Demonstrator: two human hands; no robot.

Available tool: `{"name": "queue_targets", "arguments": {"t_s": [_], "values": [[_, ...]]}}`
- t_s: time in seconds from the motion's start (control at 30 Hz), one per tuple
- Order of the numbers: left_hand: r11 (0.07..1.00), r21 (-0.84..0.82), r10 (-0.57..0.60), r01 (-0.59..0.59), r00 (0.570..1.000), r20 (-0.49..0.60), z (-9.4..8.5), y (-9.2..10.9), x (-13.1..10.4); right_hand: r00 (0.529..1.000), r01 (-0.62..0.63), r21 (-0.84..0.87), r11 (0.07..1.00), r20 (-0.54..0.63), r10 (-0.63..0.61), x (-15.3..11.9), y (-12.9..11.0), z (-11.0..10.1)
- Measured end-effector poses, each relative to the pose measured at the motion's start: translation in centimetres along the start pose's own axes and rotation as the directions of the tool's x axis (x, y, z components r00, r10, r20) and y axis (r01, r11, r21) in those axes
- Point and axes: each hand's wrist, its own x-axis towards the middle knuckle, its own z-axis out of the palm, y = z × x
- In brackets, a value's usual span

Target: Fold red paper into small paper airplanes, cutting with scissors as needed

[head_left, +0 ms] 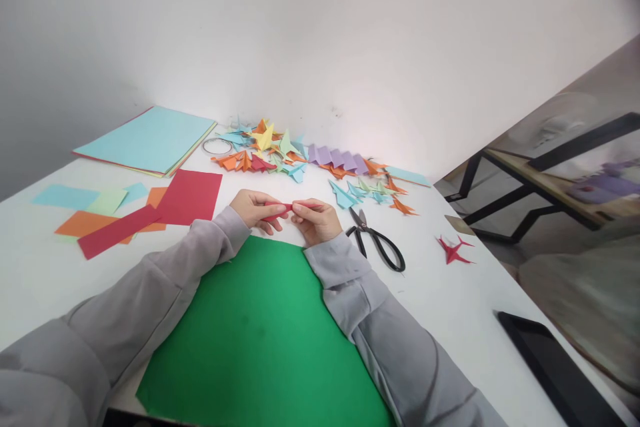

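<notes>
Between my two hands is a small folded piece of red paper [276,209], held just above the table beyond the green sheet [265,327]. My left hand [253,208] pinches its left end between thumb and fingers. On the other end, my right hand [316,217] is closed in a pinch, covering part of the paper. The exact fold is too small to make out. Black-handled scissors [375,233] lie to the right of my right hand, blades pointing away. A red folded paper figure [453,251] rests farther right.
Folded paper figures [265,138] in several colours lie along the wall, with a purple pleated strip [337,159] among them. Left are a stack of coloured sheets [150,137], a wire ring [217,145] and a red rectangle [190,197]. A black tablet [550,367] sits at the right edge.
</notes>
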Motion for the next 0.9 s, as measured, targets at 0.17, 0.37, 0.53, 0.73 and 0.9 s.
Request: {"name": "queue_targets", "arguments": {"t_s": [0.17, 0.37, 0.53, 0.73, 0.9], "values": [[0.99, 0.095, 0.112, -0.108, 0.993, -0.041, 0.55, -0.03, -0.23, 0.998, 0.056, -0.04, 0.998, 0.03, -0.055, -0.22, 0.08, 0.15], [0.988, 0.127, 0.102, -0.091, 0.991, -0.086, 0.52, 0.28, -0.03, 0.992, 0.105, -0.048, 0.993, 0.078, -0.101, -0.24, 0.08, 0.04], [0.991, 0.101, 0.1, -0.092, 0.992, -0.071, 0.21, 0.12, 0.22, 0.985, 0.129, -0.044, 0.991, 0.117, -0.124, -0.16, 0.11, -0.06], [0.996, 0.026, 0.083, -0.083, 0.996, -0.013, 0.02, 0.09, 0.2, 0.988, 0.124, -0.023, 0.992, 0.091, -0.121, -0.04, 0.21, -0.14], [0.999, -0.032, 0.039, -0.039, 0.999, 0.01, 0.01, 0.25, 0.09, 0.989, 0.126, -0.015, 0.992, 0.074, -0.124, 0.01, 0.11, -0.15]]}}
